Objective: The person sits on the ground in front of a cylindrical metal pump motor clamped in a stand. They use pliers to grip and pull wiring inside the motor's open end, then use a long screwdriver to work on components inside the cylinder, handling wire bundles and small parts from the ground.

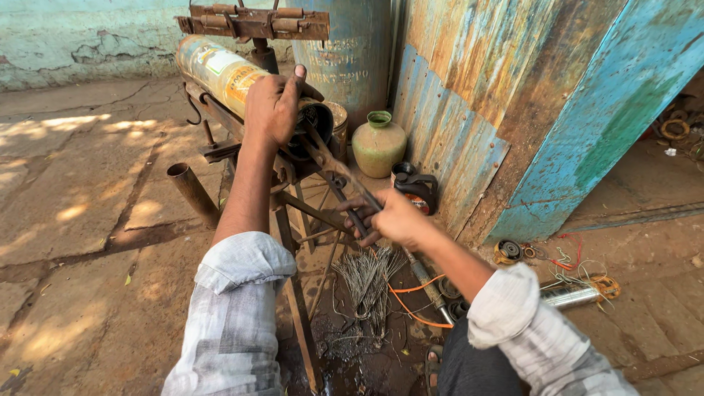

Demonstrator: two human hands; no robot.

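**Both hands on the cylinder and the pliers**

Your left hand (273,108) is clamped over the near end of a long metal cylinder (220,70) with a yellowish label, which lies tilted on a rusty iron stand (293,220). Your fingers wrap its rim, index finger pointing up.

Your right hand (392,218) is clenched around the handles of long pliers (337,176), whose tips reach up into the open dark end of the cylinder, just beside your left hand.

Below the stand, a bundle of thin grey wires (367,282) lies fanned on the floor, with an orange cable (414,304) looping past it. A green clay pot (378,144) stands against the blue corrugated sheet (455,139), near a dark round part with a black strap (414,187). A rusty pipe (192,192) juts up at the left of the stand.
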